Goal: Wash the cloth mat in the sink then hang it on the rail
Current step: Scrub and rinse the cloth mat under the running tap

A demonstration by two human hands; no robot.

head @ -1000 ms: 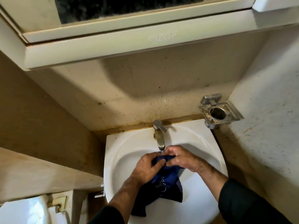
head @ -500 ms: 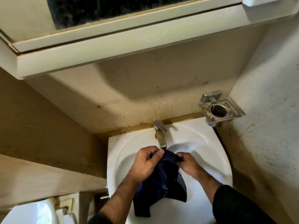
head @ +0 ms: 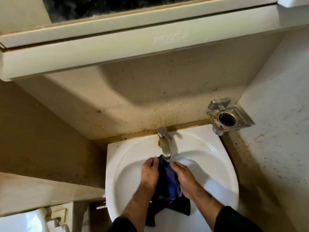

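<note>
Head view of a white ceramic sink [head: 217, 164] set against a stained beige wall [head: 150, 97]. The dark blue cloth mat [head: 168, 180] lies bunched in the basin directly below the spout of the chrome lever tap [head: 164, 144]. The left hand [head: 149, 173] and right hand [head: 184, 176] flank the mat, fingers curled round its upper folds. A square metal tumbler holder [head: 228, 118] is mounted above the sink's right rear corner.

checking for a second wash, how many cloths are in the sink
1: a dark blue cloth mat bunched between the left hand and right hand under the tap.
</note>
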